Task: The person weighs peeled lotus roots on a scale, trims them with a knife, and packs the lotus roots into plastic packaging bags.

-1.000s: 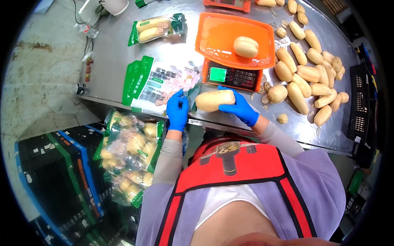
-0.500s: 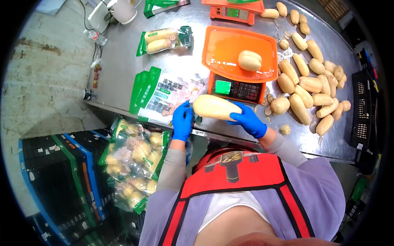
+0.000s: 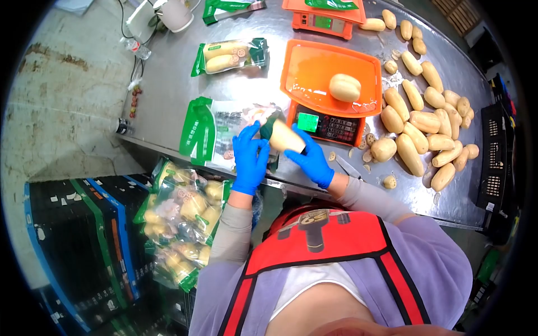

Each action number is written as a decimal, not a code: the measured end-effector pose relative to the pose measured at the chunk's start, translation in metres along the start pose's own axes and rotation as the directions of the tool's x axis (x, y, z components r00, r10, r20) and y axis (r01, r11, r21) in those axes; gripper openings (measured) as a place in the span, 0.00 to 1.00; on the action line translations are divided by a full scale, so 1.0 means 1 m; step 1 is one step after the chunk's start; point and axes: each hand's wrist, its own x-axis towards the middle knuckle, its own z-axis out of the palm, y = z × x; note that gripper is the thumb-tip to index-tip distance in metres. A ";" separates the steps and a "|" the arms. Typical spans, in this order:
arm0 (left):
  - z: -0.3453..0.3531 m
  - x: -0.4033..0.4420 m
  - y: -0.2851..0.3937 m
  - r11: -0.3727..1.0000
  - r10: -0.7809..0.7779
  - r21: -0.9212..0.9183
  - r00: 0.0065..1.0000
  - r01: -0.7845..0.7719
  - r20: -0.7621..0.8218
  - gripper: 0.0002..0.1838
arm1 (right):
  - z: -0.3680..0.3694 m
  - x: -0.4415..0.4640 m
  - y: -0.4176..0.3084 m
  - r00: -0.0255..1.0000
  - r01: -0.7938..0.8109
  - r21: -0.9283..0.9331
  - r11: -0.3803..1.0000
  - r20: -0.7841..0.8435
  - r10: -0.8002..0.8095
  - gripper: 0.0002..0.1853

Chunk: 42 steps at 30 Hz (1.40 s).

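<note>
one lotus root segment (image 3: 284,138) is being held at a printed bag (image 3: 225,131).
right hand (image 3: 311,161) is gripping the segment; left hand (image 3: 250,159) is touching the bag, grip unclear.

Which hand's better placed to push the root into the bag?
Likely right: the right hand grips the root at the end away from the bag. The left hand is at the bag, better placed to steady it.
</note>
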 end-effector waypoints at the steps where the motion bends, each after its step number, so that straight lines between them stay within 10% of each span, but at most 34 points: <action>1: -0.001 0.006 0.008 0.999 0.007 -0.047 1.000 -0.007 -0.019 0.04 | -0.002 0.001 0.004 0.983 0.149 -0.196 0.969 0.133 -0.125 0.39; 4: -0.008 0.023 0.028 0.992 0.059 -0.105 0.998 -0.062 -0.031 0.03 | -0.014 0.012 0.014 0.758 0.630 -0.533 0.565 0.579 -0.298 0.36; 7: 0.003 0.010 0.022 0.993 0.069 -0.097 0.997 -0.067 0.017 0.03 | -0.006 0.019 0.019 0.778 0.626 -0.599 0.499 0.526 -0.344 0.30; 9: 0.009 0.003 0.025 0.995 0.051 -0.093 0.997 -0.046 0.061 0.03 | 0.001 0.025 0.017 0.977 -0.062 -0.099 0.993 0.196 0.080 0.21; 12: 0.017 -0.001 0.031 0.986 0.078 -0.153 0.997 -0.073 0.026 0.04 | 0.018 0.030 0.033 0.951 -0.156 0.414 0.897 0.309 0.023 0.12; 13: 0.014 0.002 0.049 0.989 0.098 -0.116 0.993 -0.090 0.068 0.04 | 0.028 0.025 0.023 0.987 0.047 0.301 0.953 0.131 -0.090 0.09; 20: 0.000 0.002 0.059 0.976 -0.025 -0.220 0.994 0.001 -0.105 0.08 | 0.025 0.063 0.035 0.867 0.487 -0.329 0.809 0.293 -0.403 0.13; 22: -0.012 -0.006 0.051 0.838 -0.400 -0.471 0.897 0.274 -0.189 0.18 | 0.031 0.083 0.045 0.792 0.585 -0.566 0.581 0.246 -0.558 0.17; 25: -0.009 -0.037 -0.012 0.835 -0.503 -0.485 0.718 0.260 -0.481 0.20 | 0.037 0.065 0.039 0.951 0.282 0.084 0.956 0.105 -0.290 0.20; 27: -0.016 -0.045 -0.023 0.270 -0.909 -0.797 0.416 0.540 -0.026 0.14 | 0.041 0.056 0.034 0.984 0.138 0.155 0.978 0.090 -0.153 0.24; 30: -0.001 -0.036 -0.001 0.213 -0.784 -0.690 0.543 0.692 0.303 0.10 | 0.051 0.060 0.050 0.991 -0.124 0.325 0.938 0.094 0.099 0.25; 33: 0.005 -0.039 -0.007 0.362 -0.685 -0.648 0.663 0.670 0.303 0.08 | 0.059 0.071 0.047 0.900 -0.418 0.572 0.705 0.156 0.407 0.22; 37: -0.008 -0.032 -0.002 0.405 -0.693 -0.639 0.675 0.655 0.253 0.08 | 0.053 0.113 0.126 0.870 -0.433 0.699 0.569 0.160 0.466 0.18; 42: -0.007 -0.041 -0.007 0.367 -0.705 -0.680 0.666 0.635 0.242 0.09 | 0.060 0.099 0.060 0.903 -0.423 0.507 0.751 0.304 0.304 0.14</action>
